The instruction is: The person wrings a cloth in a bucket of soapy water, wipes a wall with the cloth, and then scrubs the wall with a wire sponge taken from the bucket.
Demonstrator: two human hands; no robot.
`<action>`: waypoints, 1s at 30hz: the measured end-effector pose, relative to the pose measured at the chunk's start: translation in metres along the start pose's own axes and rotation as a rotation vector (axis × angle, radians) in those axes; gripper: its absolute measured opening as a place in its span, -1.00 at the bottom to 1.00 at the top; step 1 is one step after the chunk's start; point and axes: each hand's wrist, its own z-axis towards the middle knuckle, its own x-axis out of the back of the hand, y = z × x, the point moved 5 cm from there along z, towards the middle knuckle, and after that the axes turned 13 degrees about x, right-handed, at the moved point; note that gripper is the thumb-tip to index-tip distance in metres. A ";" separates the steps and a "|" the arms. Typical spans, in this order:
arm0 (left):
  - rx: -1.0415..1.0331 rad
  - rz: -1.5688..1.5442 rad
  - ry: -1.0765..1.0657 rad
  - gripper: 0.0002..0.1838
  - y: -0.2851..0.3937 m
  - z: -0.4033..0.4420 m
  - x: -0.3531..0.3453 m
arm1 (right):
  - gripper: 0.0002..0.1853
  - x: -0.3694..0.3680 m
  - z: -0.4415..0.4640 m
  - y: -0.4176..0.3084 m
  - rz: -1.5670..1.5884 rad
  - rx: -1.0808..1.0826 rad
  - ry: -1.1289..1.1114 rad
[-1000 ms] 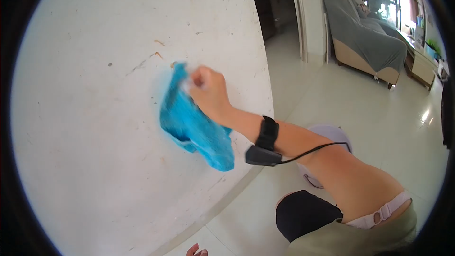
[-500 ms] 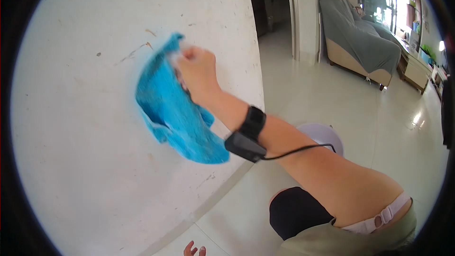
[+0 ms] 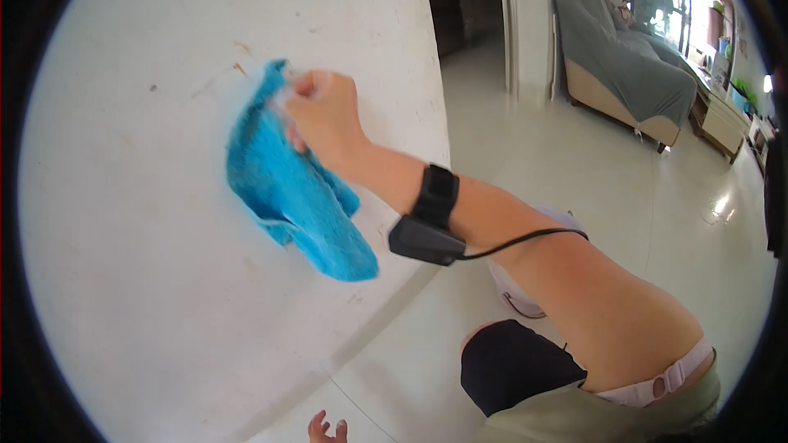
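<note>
A bright blue cloth (image 3: 300,205), soft and towel-like, lies pressed against a scuffed white wall (image 3: 139,262). Its upper edge is gripped in my right hand (image 3: 330,119), whose fingers are closed on it, while the lower part hangs loose in folds. A few brownish scratch marks (image 3: 238,68) show on the wall just up and left of the cloth. Only the fingertips of my left hand (image 3: 328,429) enter at the bottom edge; they are apart, slightly curled, and nothing is seen in them.
A black device (image 3: 428,239) with a cable is strapped to my right forearm. Behind that arm, a pale lilac container (image 3: 513,289) stands on the tiled floor, partly hidden. Farther back are a dark doorway (image 3: 472,16) and a sofa (image 3: 611,57) under a grey cover.
My right hand and the cloth have shifted slightly left in the view. The wall marks have also shifted left and upward, so the camera has moved somewhat. More of the lilac container's lower part shows.
</note>
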 end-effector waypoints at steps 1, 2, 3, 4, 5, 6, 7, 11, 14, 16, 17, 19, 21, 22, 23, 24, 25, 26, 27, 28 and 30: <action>0.006 0.010 -0.003 -0.44 0.002 -0.007 0.004 | -0.90 -0.004 0.004 -0.002 0.029 -0.009 0.013; 0.013 0.017 -0.010 -0.44 0.002 -0.010 0.005 | -0.90 -0.006 0.005 -0.004 0.060 -0.005 0.025; 0.030 0.029 -0.017 -0.44 0.003 -0.011 0.004 | -0.90 -0.007 0.002 -0.004 0.060 -0.007 0.026; 0.046 0.040 -0.020 -0.44 0.003 -0.012 0.005 | -0.90 -0.006 -0.006 -0.001 0.040 -0.038 0.058; 0.046 0.041 -0.019 -0.44 0.007 -0.013 0.007 | -0.90 -0.003 -0.009 0.004 0.019 -0.068 0.091; 0.033 0.033 -0.018 -0.44 0.009 -0.014 0.007 | -0.90 0.001 -0.016 0.006 0.021 -0.061 0.090; 0.014 0.025 -0.016 -0.44 0.010 -0.012 0.008 | -0.90 0.006 -0.023 0.007 -0.069 -0.038 0.041; -0.084 0.010 0.022 -0.44 -0.013 -0.011 0.006 | -0.88 -0.006 0.008 -0.007 -0.092 0.144 0.041; -0.022 0.085 0.015 -0.45 0.007 -0.018 0.018 | -0.89 -0.013 0.025 -0.014 0.008 0.099 0.114; -0.018 0.064 0.019 -0.45 0.013 -0.016 0.018 | -0.89 -0.002 0.009 -0.005 -0.050 0.111 0.090; -0.030 0.056 0.026 -0.45 0.010 -0.013 0.018 | -0.90 0.000 -0.003 -0.006 -0.090 0.049 0.044; -0.085 0.000 0.031 -0.44 0.000 -0.010 0.012 | -0.92 0.000 -0.002 -0.005 -0.133 -0.010 -0.006; -0.072 0.036 0.020 -0.44 -0.003 -0.008 0.009 | -0.92 -0.007 0.016 -0.009 -0.001 0.101 0.033; -0.070 0.078 0.014 -0.43 -0.004 -0.010 0.009 | -0.92 -0.008 0.012 -0.005 -0.009 0.088 0.033; -0.048 0.064 -0.003 -0.45 0.002 -0.014 0.011 | -0.92 -0.008 0.010 -0.003 -0.014 0.087 0.060; -0.050 0.060 -0.009 -0.45 0.006 -0.017 0.011 | -0.92 -0.007 0.009 -0.004 -0.016 0.095 0.083; -0.056 0.061 -0.002 -0.46 0.011 -0.016 0.012 | -0.92 -0.006 0.007 -0.006 -0.018 0.106 0.079; -0.059 0.063 0.003 -0.47 0.013 -0.016 0.011 | -0.92 -0.004 -0.002 -0.006 -0.073 0.040 0.053; -0.063 0.060 0.001 -0.47 0.010 -0.015 0.014 | -0.93 -0.004 -0.007 -0.004 -0.128 -0.029 0.028; -0.086 0.064 0.021 -0.47 0.007 -0.012 0.015 | -0.93 -0.006 0.001 -0.004 -0.132 -0.029 0.024; -0.093 0.076 0.019 -0.47 0.004 -0.016 0.015 | -0.93 -0.012 0.016 -0.011 -0.146 0.116 0.006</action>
